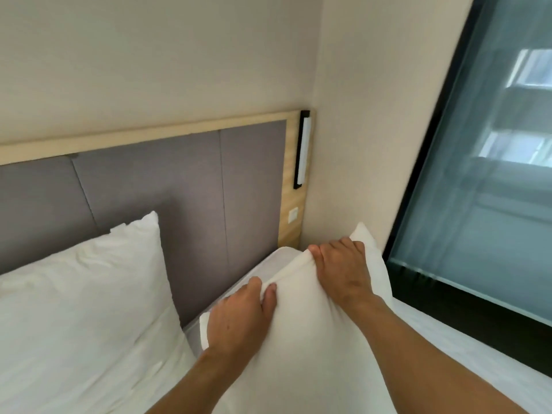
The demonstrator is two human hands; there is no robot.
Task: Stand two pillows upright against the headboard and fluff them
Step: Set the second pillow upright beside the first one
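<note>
A white pillow (pixel 301 339) is held up over the right side of the bed, short of the headboard. My left hand (pixel 242 315) grips its upper left edge. My right hand (pixel 343 264) pinches its top edge near the right corner, bunching the fabric. A second white pillow (pixel 83 300) stands on the left, leaning against the grey padded headboard (pixel 179 180) with its wooden frame. The bottom of both pillows is out of view.
A white sheet (pixel 268 264) covers the mattress below the headboard. A black and white wall lamp (pixel 303 150) and a switch (pixel 293 215) sit on the headboard's right post. A beige wall (pixel 358 144) and a dark-framed window (pixel 493 174) close off the right side.
</note>
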